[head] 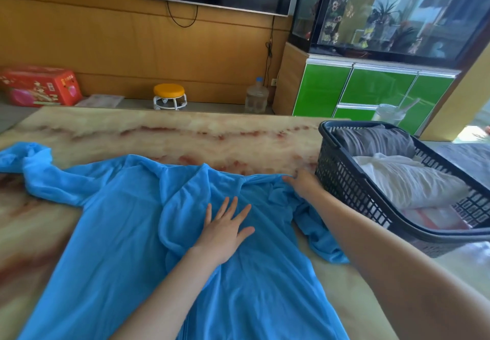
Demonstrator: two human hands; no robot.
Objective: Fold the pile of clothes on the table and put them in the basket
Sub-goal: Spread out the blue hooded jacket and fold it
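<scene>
The bare left hand (225,233) is pressing down flat, fingers spread; the bare right hand (302,184) is reaching farther forward, fingers bending downward.

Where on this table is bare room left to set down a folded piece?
Bare table: the far strip between the garment and the far edge, left of the basket; also the near-left patch beside the garment. Crowded: the right hand sits close to the basket, and the middle is all garment.

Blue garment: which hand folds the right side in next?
Likely right. The right hand sits at the right edge of the blue garment, beside the basket; the left hand lies flat mid-cloth, pinning it.
</scene>
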